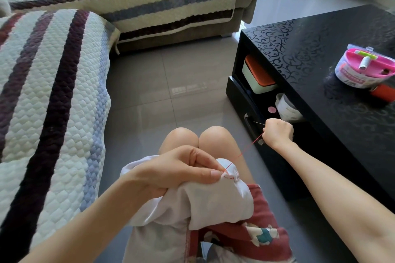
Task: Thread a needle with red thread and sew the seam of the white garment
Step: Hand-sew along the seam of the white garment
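Beside a black coffee table (320, 53), the left hand (171, 173) pinches the white garment (213, 203); the right hand (277, 133) grips the needle (259, 123), drawing red thread (245, 152) taut. Pull evenly, without puckering.

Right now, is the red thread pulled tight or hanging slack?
Tight: the red thread runs straight, without sag, from the white garment up to the right hand.

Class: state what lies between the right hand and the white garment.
In the head view, a taut red thread runs from the right hand, which pinches the needle, down to the garment held by the left hand.
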